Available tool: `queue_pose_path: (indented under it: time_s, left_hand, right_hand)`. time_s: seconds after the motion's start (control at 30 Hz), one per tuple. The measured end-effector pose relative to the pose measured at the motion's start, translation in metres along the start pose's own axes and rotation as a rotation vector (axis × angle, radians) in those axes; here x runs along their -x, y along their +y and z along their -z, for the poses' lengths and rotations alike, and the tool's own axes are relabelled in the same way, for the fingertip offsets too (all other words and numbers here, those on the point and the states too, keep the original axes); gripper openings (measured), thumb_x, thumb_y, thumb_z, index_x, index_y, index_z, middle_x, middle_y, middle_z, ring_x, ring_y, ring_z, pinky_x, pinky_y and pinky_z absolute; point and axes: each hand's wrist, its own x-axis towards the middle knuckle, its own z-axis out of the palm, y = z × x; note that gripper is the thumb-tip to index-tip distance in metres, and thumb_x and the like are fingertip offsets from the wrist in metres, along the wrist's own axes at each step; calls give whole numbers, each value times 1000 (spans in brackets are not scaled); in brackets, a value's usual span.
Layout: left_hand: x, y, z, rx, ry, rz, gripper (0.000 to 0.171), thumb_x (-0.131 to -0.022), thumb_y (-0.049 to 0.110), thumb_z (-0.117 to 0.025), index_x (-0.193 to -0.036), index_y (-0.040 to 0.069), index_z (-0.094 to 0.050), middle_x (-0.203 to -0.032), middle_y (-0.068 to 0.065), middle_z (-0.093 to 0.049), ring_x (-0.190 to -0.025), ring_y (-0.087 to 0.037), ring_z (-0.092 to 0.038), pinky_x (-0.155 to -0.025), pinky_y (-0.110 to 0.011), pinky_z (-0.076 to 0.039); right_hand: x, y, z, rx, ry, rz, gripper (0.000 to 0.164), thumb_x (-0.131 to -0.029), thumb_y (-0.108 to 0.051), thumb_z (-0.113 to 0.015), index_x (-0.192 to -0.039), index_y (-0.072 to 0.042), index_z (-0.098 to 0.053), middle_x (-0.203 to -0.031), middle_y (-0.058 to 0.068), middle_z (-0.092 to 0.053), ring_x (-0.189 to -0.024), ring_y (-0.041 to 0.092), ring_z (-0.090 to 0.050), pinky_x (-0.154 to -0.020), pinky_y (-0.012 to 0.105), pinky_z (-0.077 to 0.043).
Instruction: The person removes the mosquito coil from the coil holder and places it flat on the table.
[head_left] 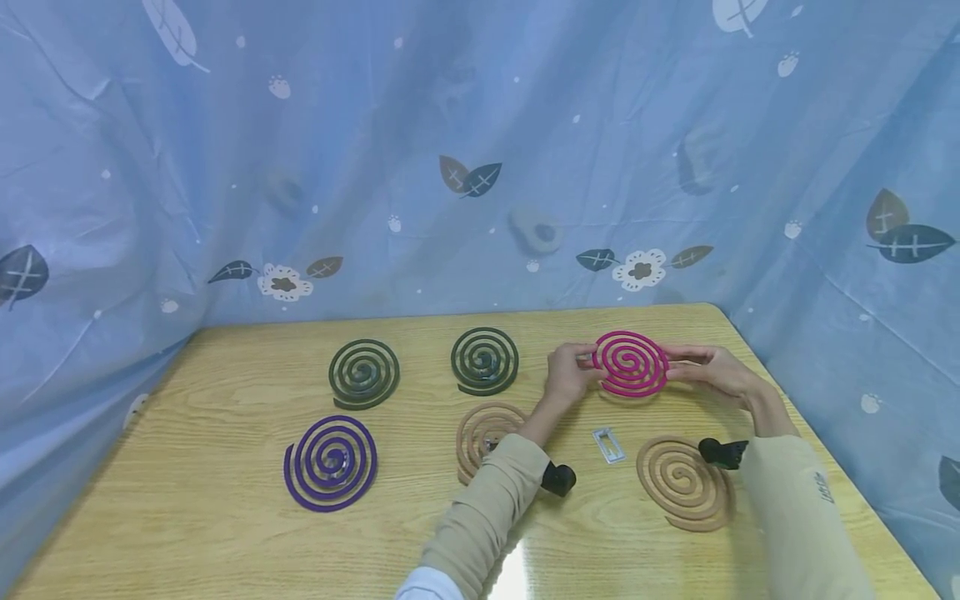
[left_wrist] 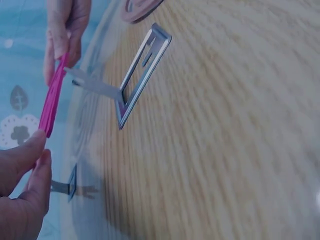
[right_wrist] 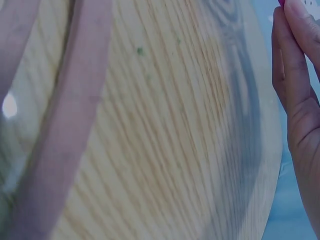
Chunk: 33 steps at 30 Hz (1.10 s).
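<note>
A magenta mosquito coil (head_left: pixel 628 361) is held up over the far right part of the table. My left hand (head_left: pixel 567 373) pinches its left edge between thumb and fingers. On the opposite edge, my right hand (head_left: pixel 716 372) pinches it too. The left wrist view shows the coil (left_wrist: pixel 53 100) edge-on, with both hands at its ends. Below and nearer lies a small metal coil stand (head_left: pixel 608 445), its tongue bent up. In the right wrist view only a sliver of magenta shows at the right fingertips.
Two dark green coils (head_left: pixel 364 372) lie along the back, a purple coil (head_left: pixel 335 458) at front left. A tan coil (head_left: pixel 681 475) lies near the right forearm; another tan coil (head_left: pixel 468 437) is partly hidden by the left forearm. A patterned blue curtain (head_left: pixel 420 242) surrounds the wooden table (head_left: pixel 225 533).
</note>
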Motion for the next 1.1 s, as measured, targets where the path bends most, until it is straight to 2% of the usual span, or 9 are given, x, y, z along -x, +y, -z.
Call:
queue_pose_path:
  time_s: [0.17,0.4,0.6,0.83,0.93,1.03,1.1]
  left_hand:
    - [0,-2,-7,26,20,15,40,-77,-6,-76,-115,-5,-66,-123,-18,-61,-89,-23,-69,-67,-13,-55]
    - [2,2,-14,-21,37,7,39,-77,-2,-77,-115,-3,-67,-118,-17,-63,-88,-21,-69,-66,-13,-55]
    - [2,3,-20,-47,41,4,40,-75,-1,-78,-114,-3,-67,-112,-14,-68,-84,-18,-69,-66,-12,-54]
    - [3,2,-25,-41,25,-24,40,-77,-2,-77,-115,-5,-66,-116,-16,-66,-89,-22,-70,-69,-12,-55]
    - [3,3,-29,-15,16,-12,43,-76,-3,-77,-117,-4,-65,-119,-16,-64,-90,-22,-69,-69,-11,-54]
    - [3,4,-32,-4,11,0,46,-75,-3,-77,-119,-3,-64,-121,-15,-63,-89,-20,-69,-68,-10,-54]
    - [4,5,-34,-15,14,-12,47,-75,-3,-77,-119,-4,-63,-122,-15,-62,-88,-19,-69,-68,-10,-53]
  right_hand:
    - [2,1,3,-22,3,-15,35,-91,2,-62,-122,-15,-66,-108,-16,-66,-99,2,-63,-86,21,-54]
    - [8,1,9,-11,30,-11,33,-90,2,-63,-118,-15,-69,-105,-13,-69,-98,2,-64,-84,19,-54]
    - [12,2,10,36,69,-28,32,-88,-3,-68,-114,-21,-72,-102,-12,-71,-91,1,-65,-72,16,-54]
    - [16,3,17,-2,27,-18,33,-92,1,-61,-115,-20,-70,-104,-10,-71,-94,4,-66,-75,17,-55]
    - [19,3,19,14,34,-29,32,-92,-2,-62,-116,-22,-70,-105,-11,-70,-91,3,-66,-63,14,-52]
    - [21,4,21,-12,10,-23,33,-93,-1,-61,-116,-24,-70,-106,-10,-70,-93,4,-66,-66,14,-53]
    - [21,5,22,-53,-22,-5,35,-93,2,-58,-118,-21,-69,-108,-8,-70,-95,5,-66,-74,16,-55]
